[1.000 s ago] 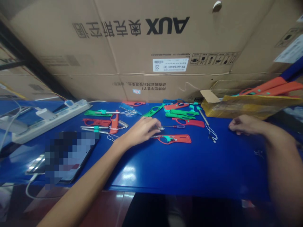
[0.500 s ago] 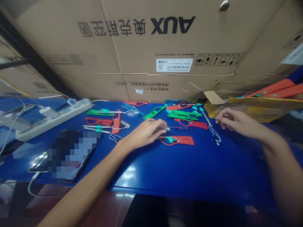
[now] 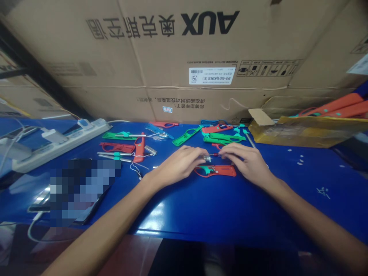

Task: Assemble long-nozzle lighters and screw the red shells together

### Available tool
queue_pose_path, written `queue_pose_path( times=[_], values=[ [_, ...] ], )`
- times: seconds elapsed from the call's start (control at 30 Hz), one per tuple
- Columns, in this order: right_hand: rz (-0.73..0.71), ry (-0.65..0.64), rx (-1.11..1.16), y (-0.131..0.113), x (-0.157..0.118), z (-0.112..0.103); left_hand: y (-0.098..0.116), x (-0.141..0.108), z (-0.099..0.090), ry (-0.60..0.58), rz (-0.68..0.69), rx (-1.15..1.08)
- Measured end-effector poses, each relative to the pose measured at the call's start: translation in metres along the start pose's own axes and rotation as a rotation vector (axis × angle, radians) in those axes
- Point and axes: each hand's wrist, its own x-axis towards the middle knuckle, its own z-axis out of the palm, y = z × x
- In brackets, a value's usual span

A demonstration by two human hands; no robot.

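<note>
My left hand [image 3: 186, 163] pinches a small clear and metallic part [image 3: 207, 158] above the blue table. Facing it from the right, my right hand [image 3: 244, 159] has its fingers closed on the red handle of a small screwdriver [image 3: 215, 155], whose thin shaft points left toward that part. Just below both hands lies a red lighter-shaped shell [image 3: 222, 170] with a teal piece [image 3: 205, 170] and wires inside. Behind the hands are green shell halves [image 3: 224, 137] and a red one [image 3: 218, 128].
A white power strip [image 3: 66, 143] and a phone [image 3: 94, 191] lie at left. More shells, metal tubes and wires [image 3: 139, 149] are left of my hands. A taped yellow box [image 3: 310, 134] holds red shells at right. Large cartons [image 3: 161, 73] stand behind.
My right hand has moved left from beside the yellow box and taken hold of the screwdriver's handle. My left hand keeps its pinch in nearly the same place.
</note>
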Motion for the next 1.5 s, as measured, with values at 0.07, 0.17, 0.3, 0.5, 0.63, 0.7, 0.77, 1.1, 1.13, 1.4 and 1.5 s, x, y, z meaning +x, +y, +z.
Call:
queue_pose_path(
  times=[0.07, 0.17, 0.3, 0.5, 0.63, 0.7, 0.77, 1.1, 1.13, 1.4, 1.5],
  values=[
    [0.098, 0.041, 0.059, 0.000, -0.001, 0.003, 0.001, 0.001, 0.003, -0.012, 0.021, -0.004],
    [0.259, 0.065, 0.208, -0.003, -0.003, 0.008, 0.002, 0.002, 0.007, -0.029, 0.044, -0.013],
    [0.340, 0.026, 0.431, -0.009, -0.003, 0.011, 0.003, 0.002, 0.013, -0.003, 0.047, -0.015],
    [0.340, -0.033, 0.511, -0.015, -0.001, 0.010, 0.001, 0.002, 0.011, 0.025, 0.092, 0.001],
    [0.413, -0.051, 0.556, -0.019, 0.000, 0.010, 0.002, 0.002, 0.007, 0.040, 0.113, 0.002],
    [0.428, -0.056, 0.549, -0.020, 0.000, 0.011, 0.002, 0.002, 0.007, 0.039, 0.114, 0.006],
    [0.439, -0.061, 0.548, -0.021, 0.000, 0.010, 0.002, 0.002, 0.007, 0.041, 0.108, 0.010],
    [0.408, -0.094, 0.491, -0.021, 0.000, 0.006, 0.005, 0.003, 0.004, 0.051, 0.106, 0.035],
    [0.403, -0.103, 0.484, -0.021, 0.000, 0.006, 0.005, 0.003, 0.003, 0.049, 0.104, 0.041],
    [0.385, -0.122, 0.429, -0.025, 0.000, 0.007, 0.001, 0.000, 0.011, 0.097, 0.076, 0.124],
    [0.393, -0.110, 0.406, -0.025, 0.000, 0.007, 0.001, -0.001, 0.018, 0.161, 0.081, 0.137]
  ],
)
